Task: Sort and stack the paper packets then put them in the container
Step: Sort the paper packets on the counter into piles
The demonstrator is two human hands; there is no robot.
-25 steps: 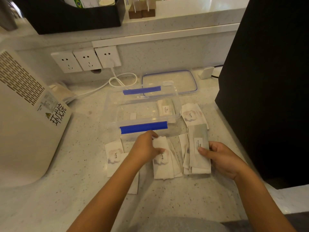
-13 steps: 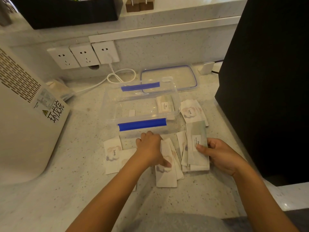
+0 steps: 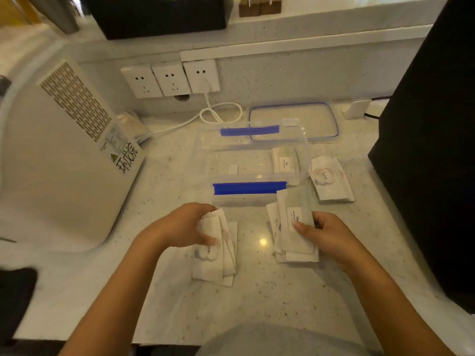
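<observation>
A clear plastic container (image 3: 205,160) with blue clips stands open on the counter; one paper packet (image 3: 285,160) lies inside at its right end. My left hand (image 3: 180,227) grips a small stack of white "love" packets (image 3: 216,253) in front of the container's left half. My right hand (image 3: 331,237) holds a second stack of packets (image 3: 293,227) topped by a greyish one with a label, in front of the container's right half. One loose "love" packet (image 3: 330,178) lies on the counter to the right of the container.
The container's lid (image 3: 293,120) lies behind it. A white appliance (image 3: 56,160) stands at the left, a tall black object (image 3: 434,124) at the right. Wall sockets (image 3: 171,78) with a white cable (image 3: 218,114) are behind. The counter's front edge runs near my body.
My left hand has gathered the middle packets and slid them left onto the packets that lay there, making one stack. The right hand keeps its hold on its stack.
</observation>
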